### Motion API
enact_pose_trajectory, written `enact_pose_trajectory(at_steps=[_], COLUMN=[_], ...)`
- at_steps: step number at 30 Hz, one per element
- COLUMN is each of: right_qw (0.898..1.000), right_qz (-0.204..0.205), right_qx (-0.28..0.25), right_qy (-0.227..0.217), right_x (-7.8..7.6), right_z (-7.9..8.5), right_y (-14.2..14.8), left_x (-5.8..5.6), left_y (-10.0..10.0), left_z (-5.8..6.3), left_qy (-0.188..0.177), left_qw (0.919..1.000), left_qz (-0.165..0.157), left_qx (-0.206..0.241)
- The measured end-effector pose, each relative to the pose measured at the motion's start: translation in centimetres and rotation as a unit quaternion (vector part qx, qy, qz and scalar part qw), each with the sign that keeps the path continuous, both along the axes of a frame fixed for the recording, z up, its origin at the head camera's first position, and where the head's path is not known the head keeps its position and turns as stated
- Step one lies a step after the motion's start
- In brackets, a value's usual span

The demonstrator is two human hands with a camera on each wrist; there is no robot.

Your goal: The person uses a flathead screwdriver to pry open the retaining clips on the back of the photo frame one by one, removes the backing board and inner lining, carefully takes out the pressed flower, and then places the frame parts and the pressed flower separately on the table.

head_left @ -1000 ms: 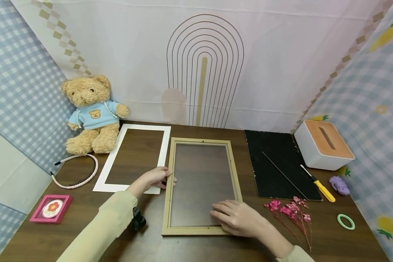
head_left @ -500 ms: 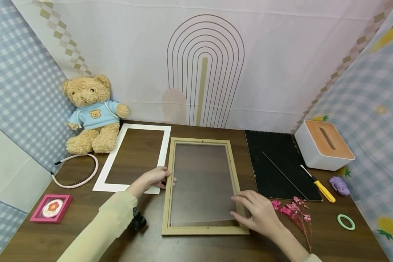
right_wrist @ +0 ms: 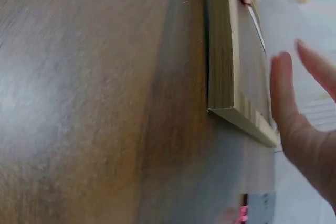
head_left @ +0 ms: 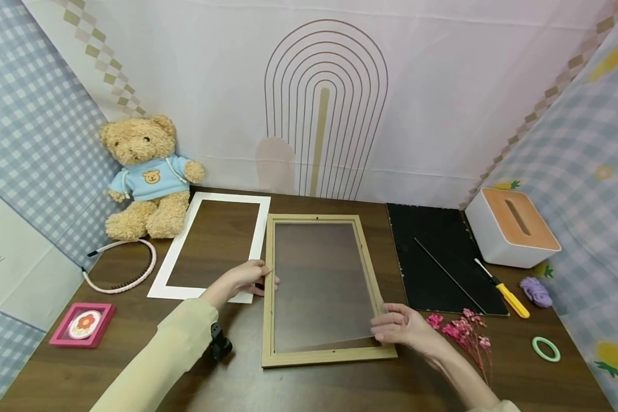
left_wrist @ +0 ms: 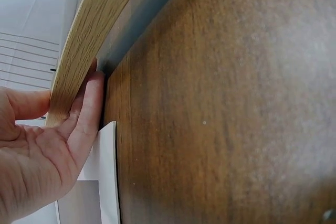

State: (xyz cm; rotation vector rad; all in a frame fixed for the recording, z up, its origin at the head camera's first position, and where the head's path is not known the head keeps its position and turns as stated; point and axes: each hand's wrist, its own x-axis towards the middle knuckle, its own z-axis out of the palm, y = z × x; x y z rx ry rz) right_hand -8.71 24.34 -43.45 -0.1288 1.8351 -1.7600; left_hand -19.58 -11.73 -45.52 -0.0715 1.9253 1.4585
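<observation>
A light wooden picture frame [head_left: 329,356] lies on the table, its near end slightly turned, with a clear sheet [head_left: 321,274] inside it. My left hand [head_left: 244,278] grips the frame's left side; in the left wrist view the thumb presses the wooden side [left_wrist: 92,30] while the other fingers reach underneath. At the near right corner, my right hand [head_left: 404,329] pinches the sheet's edge, and that corner is raised off the frame. The right wrist view has the right hand's fingers [right_wrist: 286,87] blurred beside the frame's corner [right_wrist: 223,77].
A white mat border [head_left: 157,292] lies left of the frame, before a teddy bear [head_left: 149,177]. Rightward are a black backing board [head_left: 432,229] bearing a thin rod, a yellow screwdriver [head_left: 512,300], pink flowers [head_left: 463,330], purple yarn [head_left: 535,292], a green ring [head_left: 546,349] and a tissue box [head_left: 504,240].
My right hand has moved right from the sheet's lower part to its near right corner and lifted that corner. The frame's near end has shifted slightly right. The left hand keeps its grip.
</observation>
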Motion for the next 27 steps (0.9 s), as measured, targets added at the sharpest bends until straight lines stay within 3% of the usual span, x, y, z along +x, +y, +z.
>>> enact_pose_trajectory(at_steps=[2,4,7,14,18,20,23,25,27], right_qw=[0.994,0.979,0.964,0.972,0.969,0.967,0.964,0.954,0.938], right_qz=[0.045,0.080,0.100,0.047,0.045,0.022,-0.055,-0.104,-0.137], right_qx=[-0.093,-0.171,-0.234,-0.223,-0.241,-0.252,-0.261,-0.280,-0.318], right_qy=[-0.043,-0.072,-0.080,-0.057,-0.038,-0.019,0.012,0.020,0.014], right_x=[-0.2,-0.2,-0.1,0.6,0.7,0.6,0.2,-0.2,-0.7], right_z=[-0.2,-0.5,-0.9,-0.9,-0.6,-0.4,-0.2,-0.1,-0.1], right_y=[0.5,0.8,0.7,0.3,1.4,2.1,3.1,3.8,4.3], left_x=[0.0,0.0,0.1,0.4,0.7,0.9,1.1,1.1,1.2], left_y=[0.1,0.2,0.4,0.5,0.6,0.8,1.2,1.4,1.6], left_z=[0.0,-0.1,-0.1,0.1,0.4,0.5,0.7,0.9,1.0], left_qy=[0.000,-0.002,-0.001,0.013,0.051,0.078,0.117,0.133,0.146], left_qw=[1.0000,1.0000,0.9999,0.9994,0.9968,0.9936,0.9876,0.9833,0.9788], left_qz=[0.001,0.008,0.014,0.032,0.056,0.070,0.070,0.066,0.058], left_qx=[0.001,0.001,0.001,0.005,-0.023,-0.043,-0.078,-0.105,-0.132])
